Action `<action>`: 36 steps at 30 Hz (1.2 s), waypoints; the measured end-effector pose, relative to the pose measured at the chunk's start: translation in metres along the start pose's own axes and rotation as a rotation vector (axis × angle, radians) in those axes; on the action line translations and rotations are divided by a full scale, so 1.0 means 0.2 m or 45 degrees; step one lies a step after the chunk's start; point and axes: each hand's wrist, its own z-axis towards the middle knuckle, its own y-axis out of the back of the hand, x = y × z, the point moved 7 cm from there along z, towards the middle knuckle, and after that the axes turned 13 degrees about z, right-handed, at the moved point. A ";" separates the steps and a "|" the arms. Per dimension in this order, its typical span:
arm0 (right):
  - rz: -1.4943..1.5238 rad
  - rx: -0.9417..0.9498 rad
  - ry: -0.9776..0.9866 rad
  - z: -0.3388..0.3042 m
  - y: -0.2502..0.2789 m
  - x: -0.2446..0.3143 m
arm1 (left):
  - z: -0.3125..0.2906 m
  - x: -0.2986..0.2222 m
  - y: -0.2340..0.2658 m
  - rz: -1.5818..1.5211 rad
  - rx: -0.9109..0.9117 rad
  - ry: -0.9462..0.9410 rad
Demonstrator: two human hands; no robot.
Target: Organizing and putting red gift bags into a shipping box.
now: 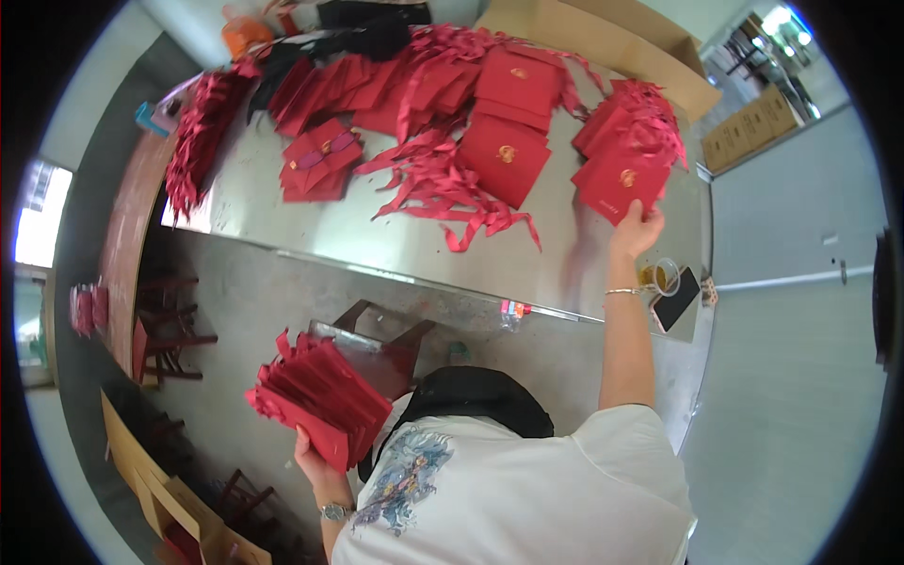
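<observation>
Over the steel table's [311, 235] far right end, my right hand [637, 229] pinched the near edge of a flat red folder [617, 182], topping its pile.

My left hand [315, 457] hung low off the table, clamped around a thick fanned stack of red folders [320, 395], seemingly to keep them gathered; that stack's long axis ran from upper left down to lower right. Loose red ribbons [443, 193] lay mid-table.

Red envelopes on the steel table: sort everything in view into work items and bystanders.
In the work: left hand holding a stack of red envelopes; right hand on a red envelope; red ribbons.

Lying about: phone, cup, cardboard box, wooden stool.
</observation>
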 end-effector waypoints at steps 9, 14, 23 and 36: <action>1.004 0.583 -0.412 -0.77 -0.34 1.02 | 0.09 -0.11 0.01 0.028 -0.162 0.224; 0.570 1.752 -0.907 -2.25 -0.20 1.20 | 0.13 -0.26 0.29 0.055 -0.139 0.152; 0.040 2.117 -0.737 -3.47 -0.24 1.18 | 0.19 -0.71 1.04 0.115 -0.137 -0.024; -0.096 2.725 -1.494 -4.54 -0.27 1.34 | -0.01 -1.01 1.82 -0.049 -0.434 -0.095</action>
